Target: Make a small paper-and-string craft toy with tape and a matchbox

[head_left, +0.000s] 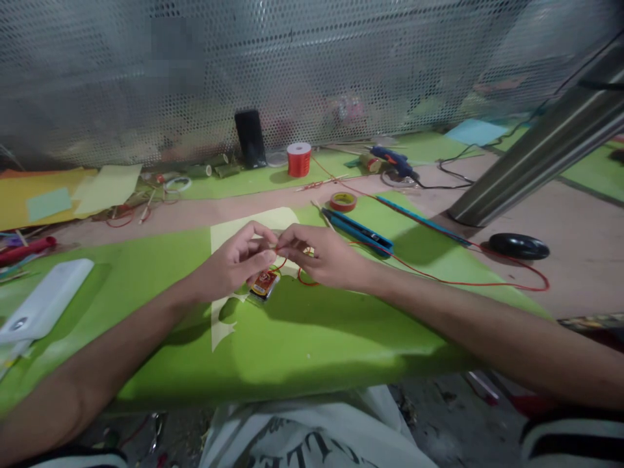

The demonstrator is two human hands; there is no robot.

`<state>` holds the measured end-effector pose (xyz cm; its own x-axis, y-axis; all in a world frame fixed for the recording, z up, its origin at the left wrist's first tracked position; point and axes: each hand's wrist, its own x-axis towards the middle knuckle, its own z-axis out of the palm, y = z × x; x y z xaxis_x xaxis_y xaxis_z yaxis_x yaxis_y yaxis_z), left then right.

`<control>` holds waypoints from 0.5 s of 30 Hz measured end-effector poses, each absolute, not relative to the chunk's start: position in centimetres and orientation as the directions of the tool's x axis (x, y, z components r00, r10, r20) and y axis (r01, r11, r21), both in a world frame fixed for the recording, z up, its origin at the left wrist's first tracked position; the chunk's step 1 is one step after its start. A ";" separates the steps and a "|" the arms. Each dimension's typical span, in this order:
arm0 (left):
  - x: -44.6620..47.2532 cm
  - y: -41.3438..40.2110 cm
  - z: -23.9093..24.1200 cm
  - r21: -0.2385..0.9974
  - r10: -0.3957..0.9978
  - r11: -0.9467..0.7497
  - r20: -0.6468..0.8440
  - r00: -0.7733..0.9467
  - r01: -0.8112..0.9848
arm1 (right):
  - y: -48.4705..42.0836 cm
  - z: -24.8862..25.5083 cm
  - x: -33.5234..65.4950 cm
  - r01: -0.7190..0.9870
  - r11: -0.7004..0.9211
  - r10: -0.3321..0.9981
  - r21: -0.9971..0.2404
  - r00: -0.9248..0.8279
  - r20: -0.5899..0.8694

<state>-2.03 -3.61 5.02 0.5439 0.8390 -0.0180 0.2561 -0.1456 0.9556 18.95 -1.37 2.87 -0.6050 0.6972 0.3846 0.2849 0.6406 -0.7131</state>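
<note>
My left hand (244, 257) and my right hand (319, 253) meet over the green table cover (341, 331), fingertips pinched together on a thin red cord (307, 282). The cord loops below the fingers and trails off to the right in a long curve. Just under my left hand lies a small flat packet with a red and yellow label (264, 283); whether the fingers touch it I cannot tell. Beneath both hands is a pale yellow sheet of paper (221, 237) with cut-out edges. The exact spot where the fingertips join is partly hidden.
Beyond my hands lie a blue cutter knife (358, 233), a tape roll (343, 201) and a red cord spool (299, 160). Farther right are a glue gun (394, 160), a black mouse-like object (519, 246) and a slanted metal post (536, 143). A white power bank (49, 299) rests at left.
</note>
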 end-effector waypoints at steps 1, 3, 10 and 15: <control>-2.0 -3.8 5.1 0.951 0.818 -0.149 -0.035 0.573 0.271 | -1.5 2.8 18.9 0.283 0.666 0.673 -0.690 -0.628 0.391; -1.8 -4.1 5.3 0.942 0.799 -0.168 -0.043 0.600 0.290 | -1.9 2.7 18.8 0.282 0.731 0.607 -0.621 -0.684 0.404; -2.3 -4.7 5.7 0.908 0.762 -0.304 0.050 0.646 0.288 | -3.3 3.2 18.6 0.225 0.734 0.567 -0.640 -0.723 0.396; -2.7 -4.7 6.7 0.877 0.772 -0.357 0.082 0.631 0.323 | -3.4 4.2 18.7 0.182 0.694 0.593 -0.696 -0.694 0.409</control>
